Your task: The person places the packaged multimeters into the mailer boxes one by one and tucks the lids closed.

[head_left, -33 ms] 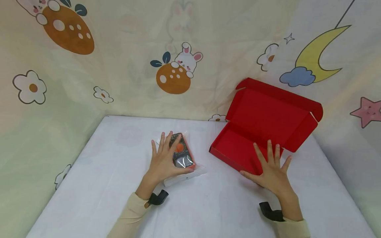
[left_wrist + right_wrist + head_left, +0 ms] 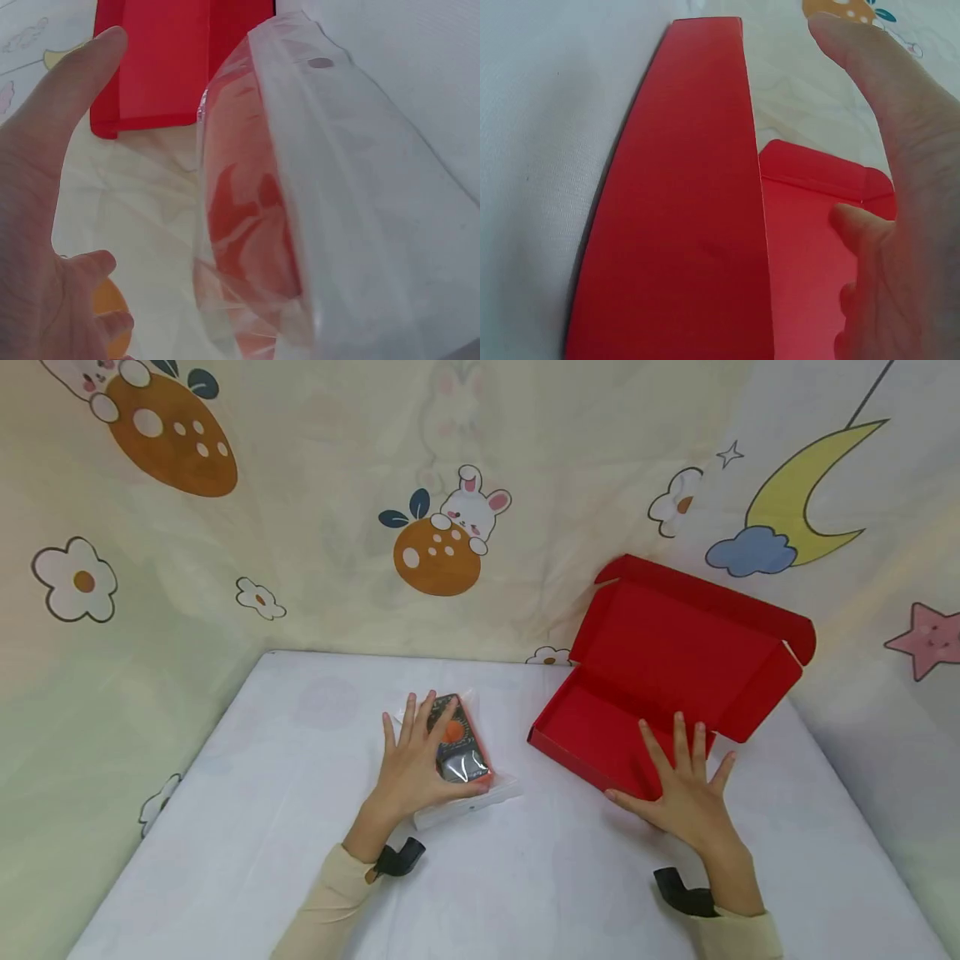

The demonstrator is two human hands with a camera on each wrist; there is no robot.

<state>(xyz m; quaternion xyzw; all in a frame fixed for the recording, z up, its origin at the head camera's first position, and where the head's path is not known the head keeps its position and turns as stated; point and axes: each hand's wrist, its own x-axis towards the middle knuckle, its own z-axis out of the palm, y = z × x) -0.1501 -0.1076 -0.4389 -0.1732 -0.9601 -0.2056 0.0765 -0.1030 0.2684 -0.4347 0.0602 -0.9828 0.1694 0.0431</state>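
A black and orange multimeter [image 2: 467,756] with an orange dial lies on the table inside a clear zip bag [image 2: 465,808]. My left hand [image 2: 412,772] is spread over its left side, fingers straight. In the left wrist view a gap shows between the thumb and the bag [image 2: 375,195]. On the right stands a red cardboard box [image 2: 573,718], its lid raised and its inside facing me. My right hand [image 2: 686,802], fingers fanned out, is above the box's near right corner. The right wrist view shows the thumb apart from the box's front wall [image 2: 682,202].
A white cloth covers the table [image 2: 247,793]. Behind it hangs a patterned curtain [image 2: 322,552] with cartoon rabbits, flowers and a moon; the box's lid stands close to it. A black curved piece [image 2: 400,857] sits at each wrist.
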